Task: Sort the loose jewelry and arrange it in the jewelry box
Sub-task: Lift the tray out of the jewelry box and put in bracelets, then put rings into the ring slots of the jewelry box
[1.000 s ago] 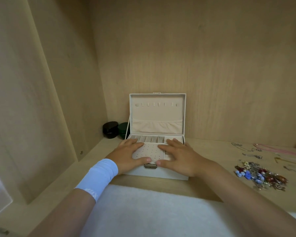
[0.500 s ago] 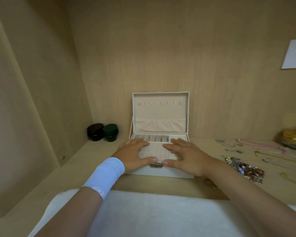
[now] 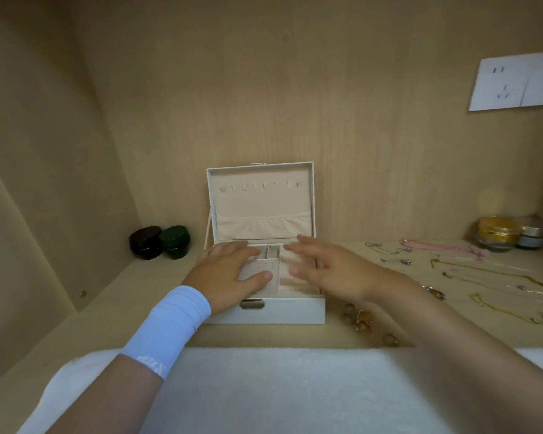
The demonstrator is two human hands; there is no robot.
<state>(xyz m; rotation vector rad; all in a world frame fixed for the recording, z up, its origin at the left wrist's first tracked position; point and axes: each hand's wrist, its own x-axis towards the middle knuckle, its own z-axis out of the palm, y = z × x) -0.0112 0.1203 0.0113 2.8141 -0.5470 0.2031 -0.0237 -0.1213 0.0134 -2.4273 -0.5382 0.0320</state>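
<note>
Head view showed a white rectangular jewelry box standing on the pale wooden shelf, its padded lid upright against the back wall. The left hand lay flat, fingers straight and together, pressing on the perforated cream earring panel at the tray's front left. The right hand had its fingers spread over the right-hand compartments; it was blurred, so whether it touched the lining could not be told.

The box looked stiff and fairly light, best taken by its two side walls rather than by the hinged lid. Its long axis ran left to right, and the metal clasp and open tray faced the person.

Thin loose gold and silver chains lay well to the right of the box, stretched mostly left to right, and small amber-coloured pieces sat just beside its front right corner. The chains would likely be limp, slippery and quick to tangle, so pinching each near one end seemed wisest; the small pieces would call for a fingertip pinch.
</note>
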